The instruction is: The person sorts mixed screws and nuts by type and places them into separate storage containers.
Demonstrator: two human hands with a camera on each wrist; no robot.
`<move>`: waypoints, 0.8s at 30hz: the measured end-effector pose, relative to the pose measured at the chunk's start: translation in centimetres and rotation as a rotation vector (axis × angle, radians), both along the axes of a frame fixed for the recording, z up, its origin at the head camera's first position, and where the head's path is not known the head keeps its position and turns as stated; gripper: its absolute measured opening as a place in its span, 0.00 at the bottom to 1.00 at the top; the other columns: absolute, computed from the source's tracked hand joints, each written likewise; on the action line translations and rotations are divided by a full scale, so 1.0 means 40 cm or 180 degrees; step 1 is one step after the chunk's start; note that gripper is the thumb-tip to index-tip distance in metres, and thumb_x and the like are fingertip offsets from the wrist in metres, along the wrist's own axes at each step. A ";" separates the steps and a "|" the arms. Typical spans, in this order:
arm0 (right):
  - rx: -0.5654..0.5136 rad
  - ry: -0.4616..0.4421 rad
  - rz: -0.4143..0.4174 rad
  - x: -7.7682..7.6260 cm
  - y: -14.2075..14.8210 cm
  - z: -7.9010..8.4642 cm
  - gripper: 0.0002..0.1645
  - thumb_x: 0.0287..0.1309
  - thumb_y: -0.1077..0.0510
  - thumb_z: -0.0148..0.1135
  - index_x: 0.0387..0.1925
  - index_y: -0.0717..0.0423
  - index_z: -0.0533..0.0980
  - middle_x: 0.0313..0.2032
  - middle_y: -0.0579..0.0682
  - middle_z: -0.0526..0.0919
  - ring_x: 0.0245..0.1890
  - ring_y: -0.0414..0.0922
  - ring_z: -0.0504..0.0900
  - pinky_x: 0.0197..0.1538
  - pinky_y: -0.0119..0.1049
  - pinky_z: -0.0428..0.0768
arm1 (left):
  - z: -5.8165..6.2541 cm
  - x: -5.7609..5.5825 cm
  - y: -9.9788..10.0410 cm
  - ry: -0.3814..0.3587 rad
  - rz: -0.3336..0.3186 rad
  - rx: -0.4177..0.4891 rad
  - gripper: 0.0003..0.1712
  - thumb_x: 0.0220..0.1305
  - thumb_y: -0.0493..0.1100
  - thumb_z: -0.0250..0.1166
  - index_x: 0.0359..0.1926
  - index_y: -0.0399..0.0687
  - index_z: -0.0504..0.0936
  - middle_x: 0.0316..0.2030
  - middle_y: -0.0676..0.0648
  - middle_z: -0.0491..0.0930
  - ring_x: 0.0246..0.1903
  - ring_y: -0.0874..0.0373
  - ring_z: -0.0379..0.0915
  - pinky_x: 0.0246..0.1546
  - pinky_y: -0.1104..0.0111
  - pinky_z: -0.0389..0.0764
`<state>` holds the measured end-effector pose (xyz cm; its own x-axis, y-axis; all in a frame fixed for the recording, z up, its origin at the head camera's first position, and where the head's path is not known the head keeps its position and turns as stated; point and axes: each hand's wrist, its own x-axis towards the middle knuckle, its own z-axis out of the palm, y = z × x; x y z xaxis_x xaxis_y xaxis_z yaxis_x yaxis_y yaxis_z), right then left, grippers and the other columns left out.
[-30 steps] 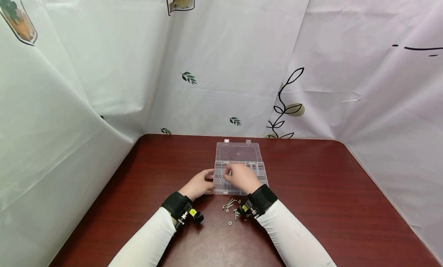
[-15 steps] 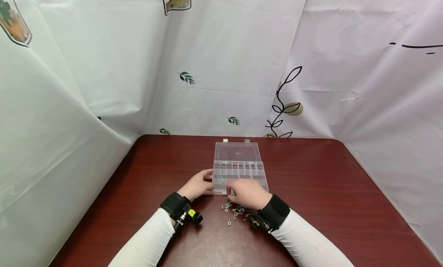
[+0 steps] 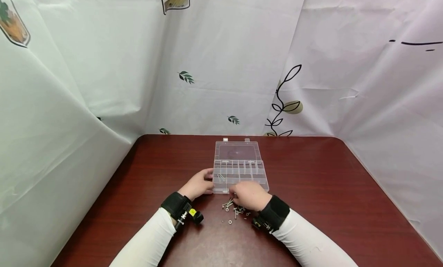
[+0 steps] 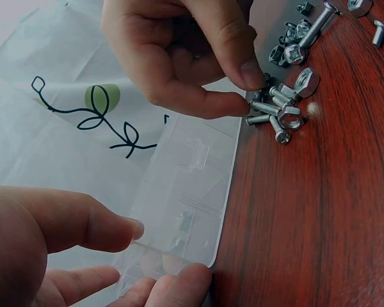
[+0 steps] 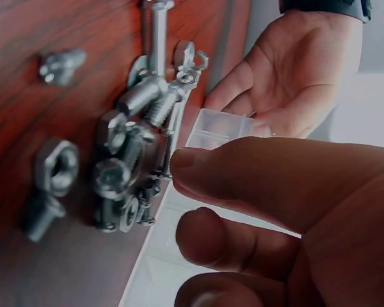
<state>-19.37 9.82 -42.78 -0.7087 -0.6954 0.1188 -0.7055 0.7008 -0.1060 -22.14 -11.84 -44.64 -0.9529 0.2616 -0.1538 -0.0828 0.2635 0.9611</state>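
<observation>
A clear plastic compartment box lies on the table with its lid folded back. My left hand grips the box's left edge; in the left wrist view its thumb is above the edge and fingers lie below. My right hand hovers over a pile of metal screws and nuts at the box's front edge. Its thumb and index finger are bent and slightly apart, right beside the screws. In the right wrist view nothing shows between them. Several screws lie in a left compartment.
Loose pieces, including a nut, lie nearer the front of the reddish-brown table. A white patterned curtain hangs behind and at both sides. Both wrists wear black straps with small cameras.
My right hand has moved from above the left compartment back toward me, down to the screw pile. The screws in that compartment are now uncovered. My left hand stays at the box edge.
</observation>
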 end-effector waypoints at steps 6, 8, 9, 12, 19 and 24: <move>0.0023 0.0027 0.0003 0.003 -0.001 -0.001 0.17 0.48 0.62 0.67 0.16 0.44 0.68 0.15 0.37 0.66 0.16 0.37 0.66 0.19 0.34 0.65 | 0.002 0.001 -0.001 -0.0004 -0.0007 0.0016 0.42 0.54 0.27 0.58 0.72 0.32 0.60 0.57 0.32 0.72 0.44 0.48 0.78 0.40 0.57 0.84; 0.0038 0.0023 -0.0001 0.004 -0.001 -0.002 0.17 0.47 0.62 0.67 0.16 0.44 0.68 0.15 0.37 0.66 0.16 0.37 0.66 0.19 0.34 0.64 | 0.001 0.001 -0.001 -0.0005 0.0001 0.0033 0.42 0.53 0.27 0.58 0.72 0.32 0.60 0.57 0.32 0.72 0.43 0.47 0.78 0.40 0.56 0.84; 0.0047 0.0018 -0.0004 0.005 -0.002 -0.002 0.18 0.47 0.62 0.67 0.16 0.44 0.68 0.15 0.37 0.66 0.16 0.37 0.66 0.19 0.34 0.65 | 0.000 0.000 -0.002 -0.0005 0.0006 0.0037 0.42 0.53 0.27 0.58 0.72 0.33 0.60 0.57 0.32 0.72 0.43 0.47 0.78 0.40 0.56 0.84; 0.0077 0.0029 -0.0010 0.005 -0.003 -0.003 0.18 0.48 0.61 0.68 0.16 0.44 0.68 0.15 0.37 0.66 0.16 0.37 0.66 0.19 0.34 0.65 | 0.000 -0.001 -0.002 -0.0006 0.0019 0.0028 0.42 0.54 0.27 0.59 0.72 0.33 0.61 0.57 0.32 0.72 0.43 0.47 0.78 0.40 0.56 0.84; 0.0085 0.0044 0.0000 0.004 -0.004 -0.001 0.17 0.49 0.60 0.67 0.16 0.44 0.68 0.15 0.37 0.65 0.16 0.37 0.65 0.18 0.34 0.64 | -0.004 -0.003 -0.003 -0.0012 0.0001 0.0018 0.42 0.53 0.27 0.59 0.72 0.34 0.61 0.57 0.32 0.72 0.43 0.48 0.78 0.40 0.57 0.84; 0.0027 -0.0011 -0.0060 0.003 0.000 0.009 0.15 0.48 0.61 0.65 0.18 0.44 0.68 0.15 0.37 0.65 0.17 0.37 0.65 0.18 0.34 0.64 | -0.006 -0.004 -0.004 -0.0001 0.0000 0.0028 0.42 0.53 0.27 0.59 0.72 0.33 0.61 0.57 0.32 0.72 0.43 0.48 0.78 0.40 0.57 0.84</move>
